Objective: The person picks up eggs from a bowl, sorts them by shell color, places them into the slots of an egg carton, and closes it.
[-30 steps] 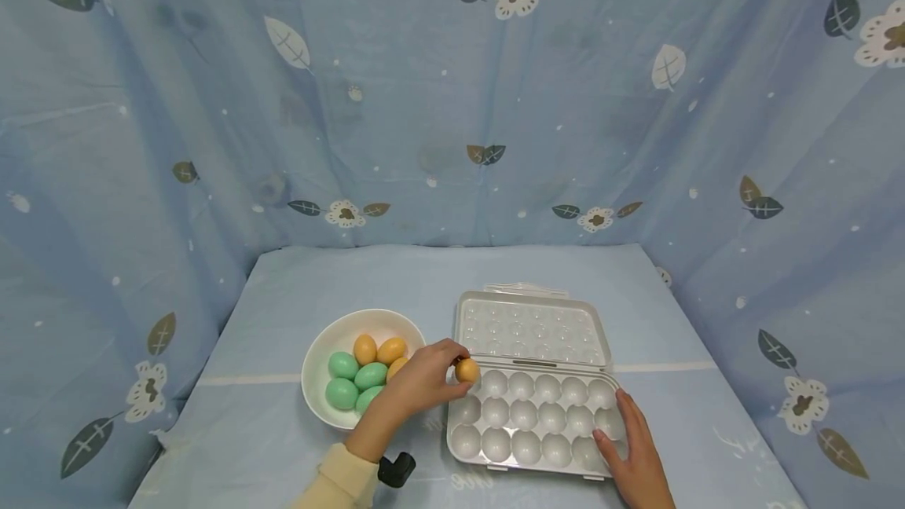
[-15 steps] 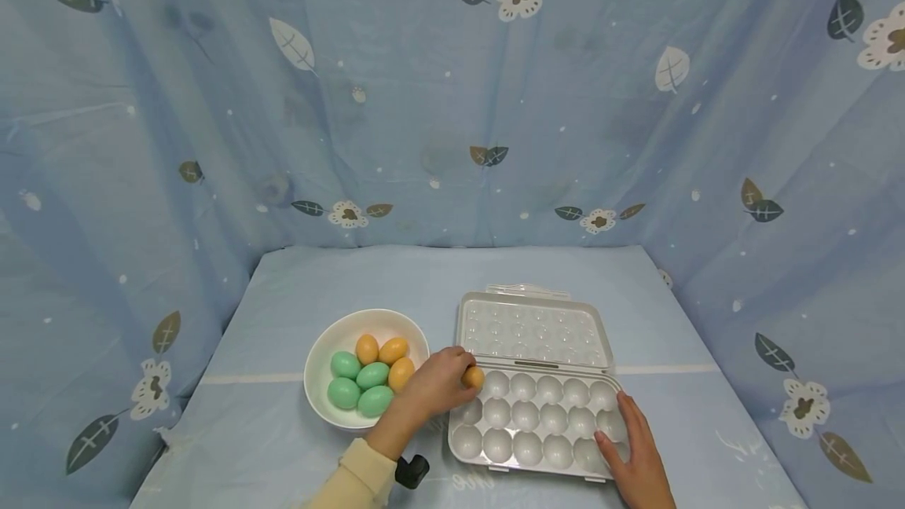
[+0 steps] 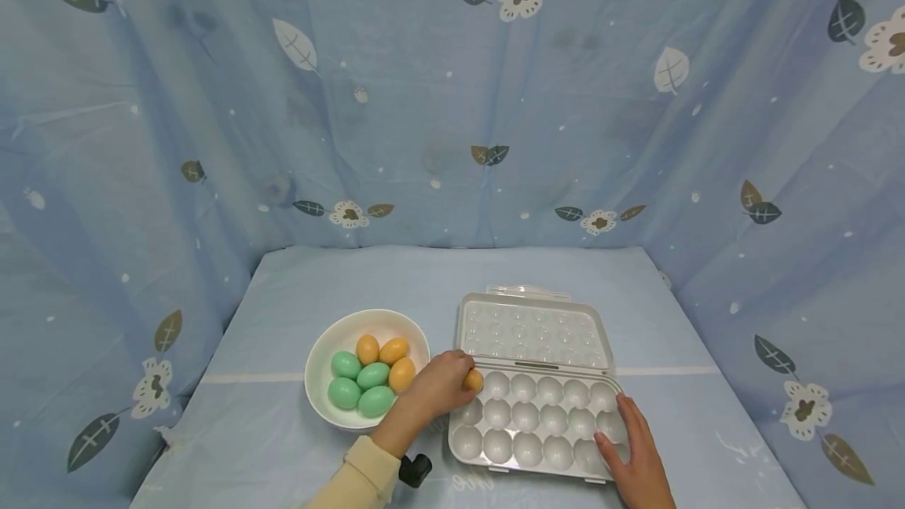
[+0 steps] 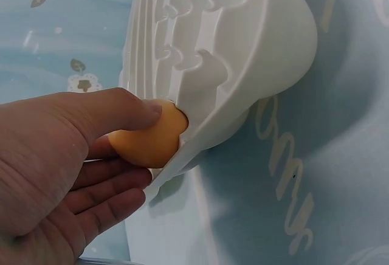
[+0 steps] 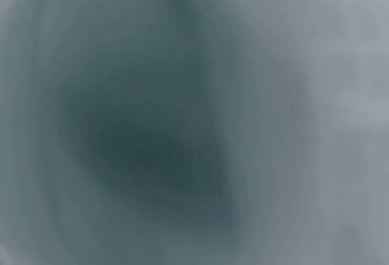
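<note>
My left hand is at the far left corner of a white plastic egg carton. It holds an orange egg there. In the left wrist view the thumb lies on top of the egg, with the other fingers below it. The egg sits partly inside a corner cup. At the carton's right end, my right hand rests with its fingers along the edge and its thumb over the front right cups. The right wrist view is too blurred to show that hand.
Left of the carton stands a white bowl with several green eggs and orange eggs. The carton's lid lies folded back behind the cups. A blue cloth covers the table, and a patterned blue curtain hangs around it.
My left hand has moved slightly right and down, bringing the orange egg into the carton's far left cup. The right hand stays at the carton's right end.
</note>
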### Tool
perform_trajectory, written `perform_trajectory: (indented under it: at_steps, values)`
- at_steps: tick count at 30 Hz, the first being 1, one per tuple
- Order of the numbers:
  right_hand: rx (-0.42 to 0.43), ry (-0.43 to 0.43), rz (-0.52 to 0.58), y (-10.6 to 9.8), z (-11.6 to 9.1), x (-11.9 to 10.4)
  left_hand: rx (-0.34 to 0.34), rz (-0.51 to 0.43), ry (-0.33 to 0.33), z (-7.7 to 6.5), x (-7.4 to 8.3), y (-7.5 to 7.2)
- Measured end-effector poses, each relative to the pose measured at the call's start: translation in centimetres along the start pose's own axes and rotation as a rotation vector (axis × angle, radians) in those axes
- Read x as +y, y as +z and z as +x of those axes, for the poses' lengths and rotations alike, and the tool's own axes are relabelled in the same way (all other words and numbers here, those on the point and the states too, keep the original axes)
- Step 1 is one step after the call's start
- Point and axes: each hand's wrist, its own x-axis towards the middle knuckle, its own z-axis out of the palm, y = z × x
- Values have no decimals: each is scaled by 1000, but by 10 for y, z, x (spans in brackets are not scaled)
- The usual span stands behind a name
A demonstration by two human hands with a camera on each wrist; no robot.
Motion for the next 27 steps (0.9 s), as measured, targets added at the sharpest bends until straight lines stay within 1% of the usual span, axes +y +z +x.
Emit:
perform_trajectory:
  at_steps: [3,7,11,15,18,21,24,27]
  values:
    - [-6,7,-3,0,0,-1,3,11,7,0,-1,1]
    - [-27,31,-9,-1,1,-3,5,-1,12,0,-2,1]
    - [-18,22,-8,-2,1,-2,38,-31,16,0,-2,-1]
    - [20,-14,-2,1,0,1,78,-94,0,-1,-1,-9]
    - [34,-29,-11,2,0,2,88,-145,-39,-2,-3,-17]
    - [40,-34,-12,2,0,4,106,-163,-77,-3,-7,-24]
    - [21,-11,-8,1,0,3,147,-169,-88,-3,-13,-29]
    - [-28,45,0,0,1,1,190,-167,-90,-5,-17,-33]
